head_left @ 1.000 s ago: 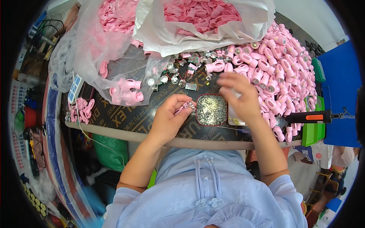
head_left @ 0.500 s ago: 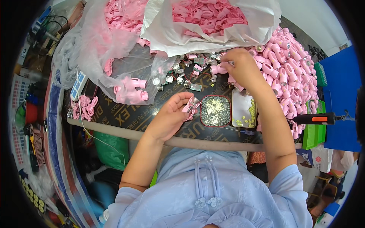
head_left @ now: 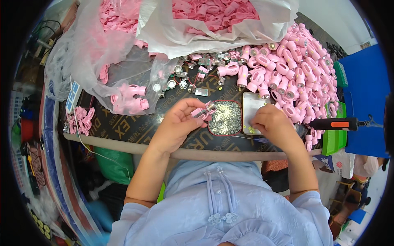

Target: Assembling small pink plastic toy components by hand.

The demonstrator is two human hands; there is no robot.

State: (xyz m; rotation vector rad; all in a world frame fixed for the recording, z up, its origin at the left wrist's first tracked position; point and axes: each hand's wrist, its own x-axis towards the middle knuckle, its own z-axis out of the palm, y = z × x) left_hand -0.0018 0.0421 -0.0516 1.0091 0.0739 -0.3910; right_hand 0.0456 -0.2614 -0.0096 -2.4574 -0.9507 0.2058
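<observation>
My left hand (head_left: 174, 125) is closed on a small pink flashlight shell (head_left: 199, 112) with a silver reflector at its end, held just left of a red-rimmed tin (head_left: 209, 128). Tiny clear round pieces (head_left: 225, 117) fill that tin. My right hand (head_left: 273, 125) is over a pale shallow tray (head_left: 249, 100), fingertips drawn together low inside it. Small yellow pieces lie in this tray, partly covered by the hand. Whatever the right fingers pinch, if anything, is hidden.
Many pink flashlights (head_left: 303, 71) are heaped on the right. Loose reflectors and circuit parts (head_left: 182, 78) lie beyond the tin. White (head_left: 160, 37) and clear bags (head_left: 82, 53) of pink shells stand at the back. A black-and-orange handled tool (head_left: 334, 124) juts in from the right.
My right hand has come back from the near side of the flashlight heap to the tray of yellow pieces. The left hand keeps its flashlight shell, now turned slightly. The view has shifted a little.
</observation>
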